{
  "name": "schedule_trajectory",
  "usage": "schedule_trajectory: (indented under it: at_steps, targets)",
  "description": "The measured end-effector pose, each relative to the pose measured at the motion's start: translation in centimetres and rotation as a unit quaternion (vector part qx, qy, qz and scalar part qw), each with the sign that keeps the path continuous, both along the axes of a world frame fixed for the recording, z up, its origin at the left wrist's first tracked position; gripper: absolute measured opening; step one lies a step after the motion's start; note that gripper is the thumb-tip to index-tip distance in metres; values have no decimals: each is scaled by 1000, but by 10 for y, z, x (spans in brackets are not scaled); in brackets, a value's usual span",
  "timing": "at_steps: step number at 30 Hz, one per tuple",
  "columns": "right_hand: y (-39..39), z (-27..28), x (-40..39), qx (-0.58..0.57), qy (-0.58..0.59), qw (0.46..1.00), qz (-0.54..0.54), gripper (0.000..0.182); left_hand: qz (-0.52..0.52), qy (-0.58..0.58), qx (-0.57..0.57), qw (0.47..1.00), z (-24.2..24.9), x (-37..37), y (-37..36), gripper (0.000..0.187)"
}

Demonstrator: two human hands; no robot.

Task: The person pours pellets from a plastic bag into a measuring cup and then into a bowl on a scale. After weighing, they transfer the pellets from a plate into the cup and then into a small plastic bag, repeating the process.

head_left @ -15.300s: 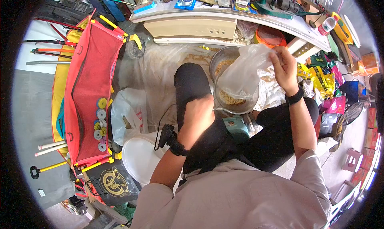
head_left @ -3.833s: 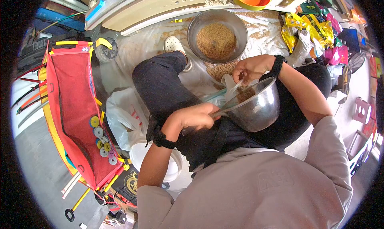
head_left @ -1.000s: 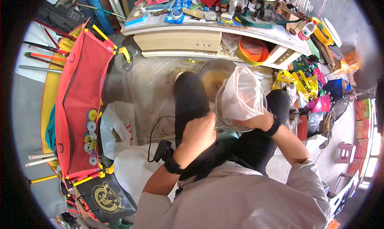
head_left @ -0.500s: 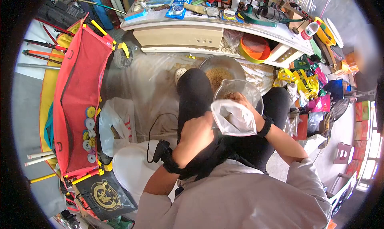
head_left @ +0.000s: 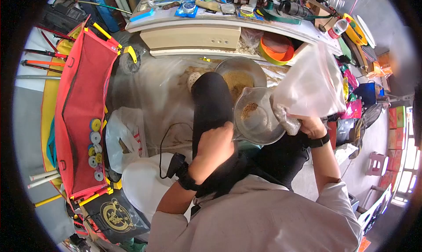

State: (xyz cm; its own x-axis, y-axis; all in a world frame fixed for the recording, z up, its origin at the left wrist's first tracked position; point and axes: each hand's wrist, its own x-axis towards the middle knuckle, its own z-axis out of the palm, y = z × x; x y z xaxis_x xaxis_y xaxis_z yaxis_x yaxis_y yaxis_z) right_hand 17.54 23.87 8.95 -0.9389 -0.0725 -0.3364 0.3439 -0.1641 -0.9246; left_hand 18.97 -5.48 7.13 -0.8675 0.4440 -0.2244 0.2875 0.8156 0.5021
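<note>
My left hand (head_left: 214, 148) is closed at the near left rim of a clear plastic jug (head_left: 268, 129), where its handle appears to be. A small heap of brown granules (head_left: 249, 110) lies inside the jug. My right hand (head_left: 313, 127) grips a translucent plastic bag (head_left: 310, 85) by its lower part, at the jug's right edge. The bag's wide part stands up above that hand, and some material shows in its bottom corner. Just behind the jug is a metal basin (head_left: 261, 71) with tan grain (head_left: 238, 81) in it.
A cluttered workbench (head_left: 176, 21) runs along the back, with orange and green bowls (head_left: 277, 52) on its lower shelf. On the left stands a long red bag (head_left: 83, 115) with spools. A white bucket (head_left: 140, 181) and plastic bag (head_left: 121, 135) sit beside my left leg.
My right hand has come out of the jug and moved right, carrying the bag from the jug's near side to its right, raised and turned. The granules now show. My left hand stays put.
</note>
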Motion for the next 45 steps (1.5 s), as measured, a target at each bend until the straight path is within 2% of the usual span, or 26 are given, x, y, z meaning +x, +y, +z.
schedule_trajectory:
  at_steps: [1,2,3,4,5,6,9,11,13,14,15,17,18,19,21,25,30,33,35,36,38,41,45]
  targets:
    - [5,4,0,23,-40,998,42,59,-4,-2,-7,1000,0,0,1,18]
    - [11,5,2,18,-13,994,104,65,-5,-1,-7,1000,1,-1,3,18]
    - [26,-12,13,17,-14,994,104,65,-4,3,-2,1000,1,-1,5,17]
    - [47,-42,30,-141,-33,988,60,60,-4,6,4,1000,1,-1,6,17]
    - [58,-59,38,-294,-51,954,14,55,-4,6,3,1000,0,-2,5,17]
    - [62,-59,41,-296,-41,954,17,56,-3,18,7,1000,-3,-3,5,17]
    - [66,-35,35,-52,13,991,119,56,-3,30,10,999,-4,-8,2,17]
    - [62,-13,28,103,63,971,205,57,-4,32,11,999,-1,-13,4,17]
    - [59,-1,25,173,80,952,237,58,-6,30,-14,999,2,-17,5,17]
    - [57,4,24,127,13,975,182,57,-6,29,-13,999,2,-18,5,17]
    - [60,4,22,128,12,975,182,57,-7,36,-9,999,2,-20,5,18]
    - [80,7,14,59,-39,980,188,58,-10,43,-1,999,0,-24,7,18]
    - [93,2,5,98,13,965,244,63,-15,50,0,999,-4,-27,8,18]
    - [104,-4,2,100,13,964,244,63,-19,57,0,998,-7,-29,8,19]
    - [110,-6,-7,14,-92,975,204,62,-20,60,5,998,-10,-34,10,19]
    - [92,3,-27,111,-158,946,261,63,-25,70,9,997,-17,-43,12,20]
    - [89,-3,-38,108,-147,941,285,65,-25,64,8,998,-22,-46,7,20]
    - [90,-5,-42,98,-166,936,296,59,-24,59,-1,998,-23,-45,8,19]
    - [99,-12,-45,163,-232,902,326,53,-23,61,-4,998,-23,-45,9,19]
    - [107,-15,-49,163,-234,901,326,53,-21,59,-15,998,-23,-46,9,18]
    - [124,-20,-55,348,-208,816,413,64,-22,56,-25,998,-23,-45,10,17]
    - [101,15,-52,302,-221,840,393,63,-21,69,-11,997,-21,-44,10,16]
    - [97,11,-50,309,-232,834,393,62,-25,57,-18,998,-23,-43,11,15]
